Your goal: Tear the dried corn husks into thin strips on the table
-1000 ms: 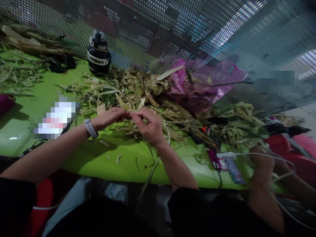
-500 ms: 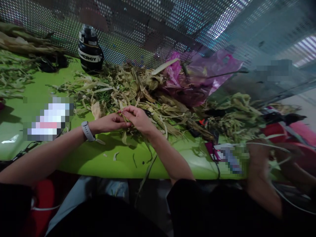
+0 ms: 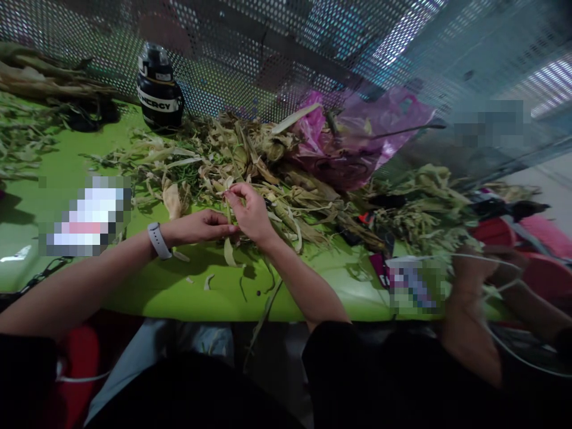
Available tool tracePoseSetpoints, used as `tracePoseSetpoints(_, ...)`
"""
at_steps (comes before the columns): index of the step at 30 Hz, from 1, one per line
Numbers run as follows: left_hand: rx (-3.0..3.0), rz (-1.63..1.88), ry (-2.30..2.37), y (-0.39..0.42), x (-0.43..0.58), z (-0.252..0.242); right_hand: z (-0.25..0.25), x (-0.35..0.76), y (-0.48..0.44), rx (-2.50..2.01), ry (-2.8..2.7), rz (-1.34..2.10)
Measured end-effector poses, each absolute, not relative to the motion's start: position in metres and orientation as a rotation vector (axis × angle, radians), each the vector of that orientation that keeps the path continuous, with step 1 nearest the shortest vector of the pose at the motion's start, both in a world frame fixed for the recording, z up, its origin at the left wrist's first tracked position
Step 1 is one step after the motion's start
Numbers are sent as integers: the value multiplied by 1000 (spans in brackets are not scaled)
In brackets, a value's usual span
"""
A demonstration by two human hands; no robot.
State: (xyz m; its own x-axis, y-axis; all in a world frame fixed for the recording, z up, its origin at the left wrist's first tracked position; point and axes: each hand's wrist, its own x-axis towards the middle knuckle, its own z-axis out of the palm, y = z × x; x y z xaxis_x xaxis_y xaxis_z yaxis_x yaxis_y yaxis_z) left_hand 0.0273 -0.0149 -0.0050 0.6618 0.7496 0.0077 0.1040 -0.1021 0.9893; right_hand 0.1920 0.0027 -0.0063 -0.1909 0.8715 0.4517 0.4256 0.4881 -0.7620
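A narrow, pale yellow-green husk strip [image 3: 229,252] hangs between my hands, its lower end reaching down over the table. Thumb and finger of my left hand [image 3: 201,226], with a white watch on the wrist, pinch the strip low down. Higher up, the fingertips of my right hand [image 3: 251,213] are closed on its upper part. Just behind both hands lies a heap of dried husks and shredded leaf strips [image 3: 250,149], and a broad tan husk [image 3: 173,199] rests above my left hand.
On the green table [image 3: 170,286] are a blurred-out phone [image 3: 87,217] at left and a black bottle [image 3: 161,98] at the back. A pink plastic bag [image 3: 357,143] stands against the perforated metal screen [image 3: 241,53]. Another person's hands [image 3: 471,262] work at right beside more leaves.
My right hand has moved up and slightly away from my left, leaving more of the strip showing between them. My left hand stays almost in place.
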Motion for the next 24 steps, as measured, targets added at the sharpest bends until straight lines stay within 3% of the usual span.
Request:
tracePoseSetpoints(3, 1559, 560, 719, -12, 24, -4, 5, 201, 3, -1170, -1895, 660)
tracePoseSetpoints(11, 1305, 800, 817, -5, 20, -7, 20, 224, 14, -1146, -2126, 877)
tracePoseSetpoints(24, 1324, 816, 815, -9, 22, -4, 4, 217, 23, -1103, -2152, 158)
